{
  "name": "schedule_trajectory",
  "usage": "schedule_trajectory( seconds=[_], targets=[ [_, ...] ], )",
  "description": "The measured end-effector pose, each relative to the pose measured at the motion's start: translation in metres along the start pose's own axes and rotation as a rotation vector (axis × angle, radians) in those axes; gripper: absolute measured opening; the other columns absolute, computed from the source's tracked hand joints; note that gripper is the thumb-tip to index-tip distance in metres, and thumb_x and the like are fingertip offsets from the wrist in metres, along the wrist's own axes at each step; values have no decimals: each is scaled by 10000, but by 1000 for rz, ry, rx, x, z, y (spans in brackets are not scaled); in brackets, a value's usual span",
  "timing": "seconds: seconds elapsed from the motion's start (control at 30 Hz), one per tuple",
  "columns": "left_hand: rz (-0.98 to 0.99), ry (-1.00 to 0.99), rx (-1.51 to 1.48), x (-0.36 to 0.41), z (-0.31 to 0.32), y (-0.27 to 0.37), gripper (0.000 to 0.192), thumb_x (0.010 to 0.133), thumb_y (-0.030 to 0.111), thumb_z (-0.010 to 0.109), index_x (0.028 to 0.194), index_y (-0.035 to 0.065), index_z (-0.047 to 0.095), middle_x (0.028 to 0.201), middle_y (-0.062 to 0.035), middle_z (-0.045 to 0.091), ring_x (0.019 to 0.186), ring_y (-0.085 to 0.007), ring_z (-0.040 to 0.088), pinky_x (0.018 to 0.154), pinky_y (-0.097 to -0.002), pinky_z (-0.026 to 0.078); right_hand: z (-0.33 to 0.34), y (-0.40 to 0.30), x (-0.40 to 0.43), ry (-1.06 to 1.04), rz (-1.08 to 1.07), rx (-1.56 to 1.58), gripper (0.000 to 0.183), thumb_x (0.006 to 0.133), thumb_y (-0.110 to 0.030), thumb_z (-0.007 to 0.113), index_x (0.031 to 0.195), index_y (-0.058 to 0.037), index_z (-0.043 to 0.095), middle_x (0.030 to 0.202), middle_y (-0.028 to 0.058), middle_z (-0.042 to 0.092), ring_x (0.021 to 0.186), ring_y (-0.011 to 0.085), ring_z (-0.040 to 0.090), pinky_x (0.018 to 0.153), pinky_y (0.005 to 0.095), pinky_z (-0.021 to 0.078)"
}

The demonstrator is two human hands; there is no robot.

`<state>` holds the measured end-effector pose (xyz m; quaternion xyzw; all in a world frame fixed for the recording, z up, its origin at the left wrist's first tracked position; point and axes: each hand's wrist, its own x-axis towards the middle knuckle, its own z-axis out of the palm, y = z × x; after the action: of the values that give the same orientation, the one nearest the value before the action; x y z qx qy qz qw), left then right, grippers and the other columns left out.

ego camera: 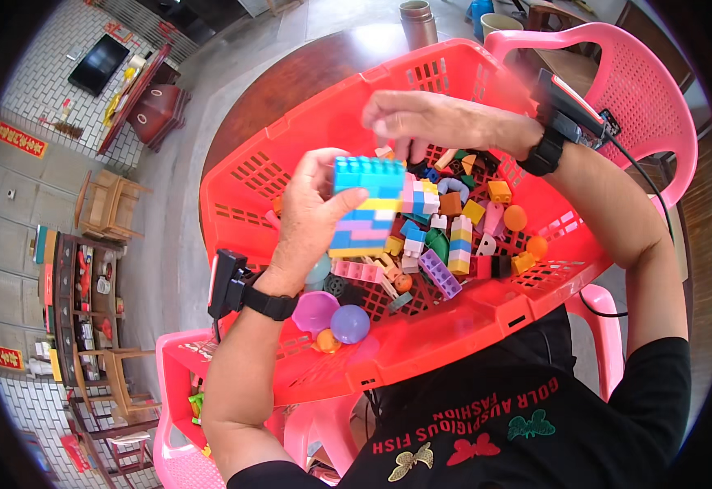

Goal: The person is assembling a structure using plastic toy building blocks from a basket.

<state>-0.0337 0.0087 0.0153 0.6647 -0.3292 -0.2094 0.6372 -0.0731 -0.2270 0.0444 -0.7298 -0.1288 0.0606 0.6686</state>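
My left hand (316, 208) grips a block of stacked toy bricks (367, 214) in turquoise, blue, yellow, pink and white layers, its studs facing up. The block is raised above the left-middle of a red plastic basket (441, 360). My right hand (423, 122), slightly blurred, hovers over the far side of the basket with its fingers apart and bent; I see nothing held in it. Below the hands lie loose toy bricks, among them a purple brick (440, 273), a striped brick stack (460, 244) and an orange brick (499, 192).
A purple ball (349, 324) rests at the basket's near left. Behind the basket are a round wooden table (258, 110) and a metal flask (418, 24). Pink plastic chairs stand right (643, 91) and left (184, 467). A cable (652, 183) hangs from my right wrist device (570, 101).
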Motion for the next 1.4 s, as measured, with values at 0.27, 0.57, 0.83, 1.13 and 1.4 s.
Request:
schedule_trajectory(
  seconds=[0.27, 0.57, 0.83, 1.13, 1.4],
  targets=[
    [107, 226, 413, 0, -20, 3, 545, 803, 25, 700, 1281, 45, 438, 911, -96, 644, 828, -148, 640, 748, -297, 520, 30, 40, -7, -473, 341, -1315, 516, 756, -267, 702, 1121, 12, 466, 919, 191, 626, 888, 377, 644, 688, 477, 507],
    [191, 254, 574, 0, -27, 0, 423, 855, 0, 587, 1262, 111, 559, 988, -103, 547, 919, -200, 594, 795, -321, 489, 15, 35, 2, -349, 82, -1101, 293, 756, -98, 565, 1017, 26, 511, 866, 223, 606, 869, 408, 607, 764, 483, 481],
    [108, 2, 776, -5, -15, 1, 330, 869, 355, 624, 1079, 105, 665, 932, -149, 517, 899, -318, 583, 770, -403, 478, 14, 8, 0, -389, -64, -714, 271, 843, -121, 589, 1075, 5, 526, 746, 178, 549, 685, 341, 577, 628, 414, 438],
    [160, -166, 707, -9, -9, 1, 439, 660, 326, 835, 935, 43, 641, 913, -100, 508, 881, -272, 559, 788, -361, 456, 26, -3, -11, -428, -248, -672, 280, 862, -272, 653, 917, -5, 590, 674, 167, 566, 677, 347, 592, 616, 422, 445],
    [92, -304, 555, -10, -8, -5, 478, 711, 311, 817, 1042, 17, 637, 1014, -97, 504, 967, -244, 550, 857, -333, 436, 17, 1, -12, -488, -237, -677, 328, 847, -187, 691, 1068, 32, 588, 647, 159, 550, 610, 303, 580, 590, 398, 442]
  ],
)
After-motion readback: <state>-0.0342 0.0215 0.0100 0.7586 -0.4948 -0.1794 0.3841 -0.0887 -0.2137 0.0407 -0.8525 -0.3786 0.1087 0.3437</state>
